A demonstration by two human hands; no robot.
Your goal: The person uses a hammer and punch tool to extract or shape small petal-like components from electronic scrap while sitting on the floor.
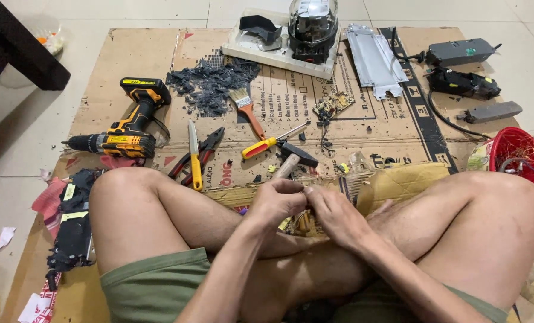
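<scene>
Loads of stuff spread out on the flattened cardboard sheet ahead of the hands, which sits on a tiled floor. Closest, just beyond the fingertips, is a hammer with its wooden handle pointing back toward the hands. Right next to it, a touch further out, a screwdriver with a yellow and red handle. Off to the left of the hands — past the raised left knee — lie a yellow utility knife and a pair of red-handled pliers, almost touching each other. Further left is a yellow and black cordless drill on its side.

Well beyond the hands there's a paintbrush beside a heap of dark grey shredded debris, and at the far edge a white base plate carrying a domed black and clear part. To the far right, a red mesh basket sits beyond the right knee, with grey boxes and cables behind it.

Both knees are up on either side, so they hem in the working area, and a folded bit of cardboard sits just right of the hands.

The left hand and right hand meet between the crossed legs, fingers curled in and pinched together on a small thing — it's mostly hidden under the fingers, can't tell what it is.
</scene>
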